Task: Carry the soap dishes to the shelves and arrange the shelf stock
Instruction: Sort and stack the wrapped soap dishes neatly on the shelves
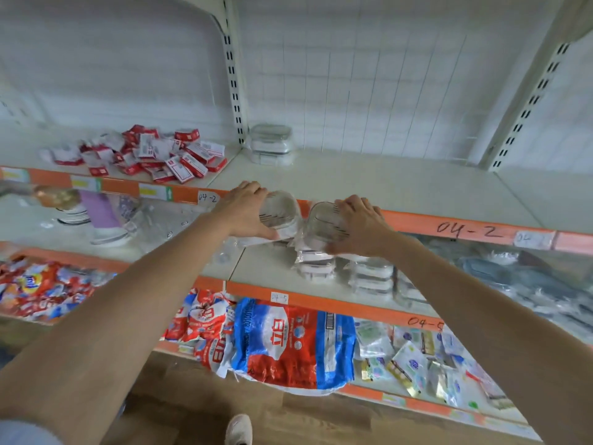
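Left hand: my left hand [245, 208] grips a clear soap dish [279, 211], fingers curled over its far end, thumb under its near end, mid-frame at the top shelf's edge.
Right hand: my right hand [361, 224] clamps a second dish [325, 224] the same way, just beside the first; the two dishes nearly touch.
Dishes: both clear, rounded, with dark slotted lines on the face turned toward me.
Back stack: more dishes [271, 144] piled on the top shelf [369, 184] against the upright post, above centre.
Lower stacks: wrapped dishes [343, 269] in piles on the middle shelf, right under my right hand.
Edge writing: "04-2" handwritten on the orange strip [468, 229] at right, and again on a small tag left of my left hand.
Lower tags: "04-5" on the strip below centre, and "04-5" again further right, its last figure partly cut off.
Upper left: red and white packets [154, 154] heaped on the top shelf; print too small to read.
Bottom centre: blue, red and white bag [288, 342], large characters, blurred.
Bottom edge: my shoe [239, 428] on wood floor.
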Demonstrator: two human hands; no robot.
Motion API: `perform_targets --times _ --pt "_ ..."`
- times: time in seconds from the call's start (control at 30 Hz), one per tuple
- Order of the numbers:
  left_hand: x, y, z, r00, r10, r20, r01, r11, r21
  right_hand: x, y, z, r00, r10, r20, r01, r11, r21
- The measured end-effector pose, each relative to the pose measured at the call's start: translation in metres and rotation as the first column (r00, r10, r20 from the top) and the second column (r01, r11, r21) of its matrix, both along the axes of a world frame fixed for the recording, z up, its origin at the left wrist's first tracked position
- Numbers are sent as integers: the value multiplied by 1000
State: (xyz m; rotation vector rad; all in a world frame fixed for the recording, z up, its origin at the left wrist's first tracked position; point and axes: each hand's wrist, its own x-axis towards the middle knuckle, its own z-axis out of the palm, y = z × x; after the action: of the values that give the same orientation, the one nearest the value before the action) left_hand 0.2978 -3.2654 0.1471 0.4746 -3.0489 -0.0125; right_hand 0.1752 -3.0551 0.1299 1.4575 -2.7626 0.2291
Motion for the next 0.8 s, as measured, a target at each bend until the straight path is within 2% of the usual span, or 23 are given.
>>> perform_targets --times 0.23,0.5,0.67,0.8 --pt "-12 -23 25 998 58 -5 -57 998 34 -22 -22 18 999 18 -38 -19 999 -35" --pt "-63 -69 41 999 34 11 -34 999 30 -72 -59 34 998 -20 -59 16 998 -60" --pt "-86 -107 47 996 36 88 -39 999 30 -106 -92 48 997 -82 2 81 990 -117" --pt "-97 -144 51 997 59 49 -61 997 49 -125 -131 51 995 -90 40 94 988 -126"
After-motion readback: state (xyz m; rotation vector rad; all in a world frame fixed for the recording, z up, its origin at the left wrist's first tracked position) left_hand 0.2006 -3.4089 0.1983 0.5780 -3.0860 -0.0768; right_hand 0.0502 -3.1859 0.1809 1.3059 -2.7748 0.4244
